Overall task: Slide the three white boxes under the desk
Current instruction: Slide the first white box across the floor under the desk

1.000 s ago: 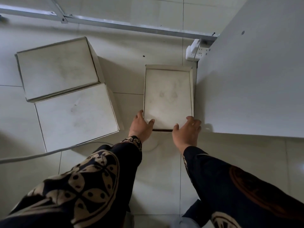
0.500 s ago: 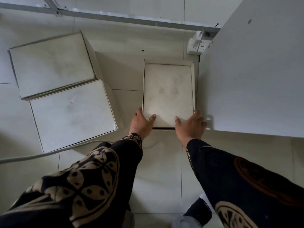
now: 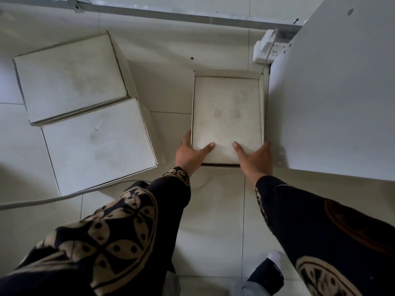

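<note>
Three white boxes lie on the tiled floor. The right white box (image 3: 226, 116) sits beside the white desk (image 3: 333, 92), its right edge close to the desk's edge. My left hand (image 3: 191, 153) grips its near left corner, thumb on the lid. My right hand (image 3: 255, 158) grips its near right corner, thumb on the lid too. The near left box (image 3: 98, 144) and the far left box (image 3: 68, 75) lie touching each other, apart from both hands.
A white power strip (image 3: 268, 51) with a plug lies on the floor past the held box, by the desk's corner. A white cable (image 3: 64, 196) runs across the floor in front of the near left box. A metal rail (image 3: 192, 14) crosses the far floor.
Both hands have shifted from the box's near edge onto its near corners, thumbs now resting on the lid. The box has barely moved relative to the desk.
</note>
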